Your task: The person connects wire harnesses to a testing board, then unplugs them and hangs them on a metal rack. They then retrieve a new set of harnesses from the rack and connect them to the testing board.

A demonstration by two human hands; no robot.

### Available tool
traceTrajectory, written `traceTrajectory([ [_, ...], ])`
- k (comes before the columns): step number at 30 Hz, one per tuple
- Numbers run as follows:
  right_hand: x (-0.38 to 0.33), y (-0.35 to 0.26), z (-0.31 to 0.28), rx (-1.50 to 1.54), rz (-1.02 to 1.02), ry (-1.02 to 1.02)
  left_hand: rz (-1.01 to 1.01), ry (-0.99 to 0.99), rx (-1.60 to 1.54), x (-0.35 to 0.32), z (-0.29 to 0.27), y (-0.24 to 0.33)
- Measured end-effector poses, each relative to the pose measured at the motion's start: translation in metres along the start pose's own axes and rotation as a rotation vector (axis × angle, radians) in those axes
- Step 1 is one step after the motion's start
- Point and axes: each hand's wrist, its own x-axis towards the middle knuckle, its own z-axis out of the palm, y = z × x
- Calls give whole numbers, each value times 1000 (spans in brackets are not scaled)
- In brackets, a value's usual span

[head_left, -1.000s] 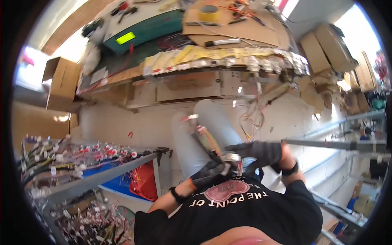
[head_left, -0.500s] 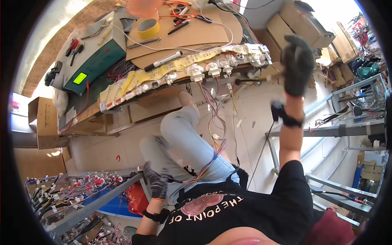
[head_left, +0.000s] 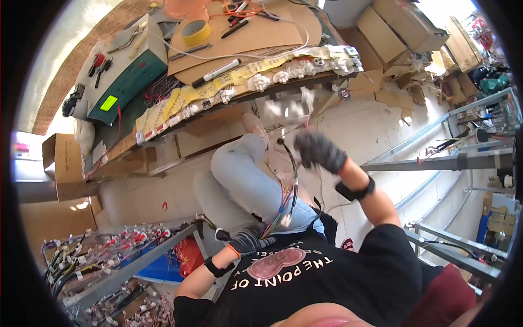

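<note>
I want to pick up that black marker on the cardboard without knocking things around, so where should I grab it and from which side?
Grip the black marker around the middle of its barrel, fingers across its width, coming from above. It lies flat and slanted on the cardboard sheet, with open cardboard along both long sides; the yellow tape roll sits well clear.

You are sitting with your legs [head_left: 245,180] stretching out toward the surface [head_left: 218,103] in front of you. A bundle of wires [head_left: 286,201] is running between your two hands. Your left hand [head_left: 248,240] is sitting low by your lap, at the bottom end of the wires. Your right hand [head_left: 318,151] is up higher, to the right, at the top end. On the surface, a roll of tape [head_left: 195,32] is lying behind a marker [head_left: 216,73]. A row of plugs [head_left: 272,79] is sitting along its front edge. Boxes [head_left: 406,27] are piling up to the right. A rack of wires [head_left: 103,261] is standing on your left.
</note>
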Motion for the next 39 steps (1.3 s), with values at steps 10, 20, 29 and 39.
traceTrajectory([
  [10, 11, 81, -196, -909, 325, 416, 291, 256, -303, -6, -47, -18],
  [20, 7, 71, -138, -659, 505, 841, 422, 201, 185, 25, -92, -55],
  [29, -10, 46, -68, -408, 511, 326, 521, -381, 35, 66, -91, 80],
  [39, -351, -174, 39, 260, 347, 314, 624, -575, -209, 2, -109, 350],
])
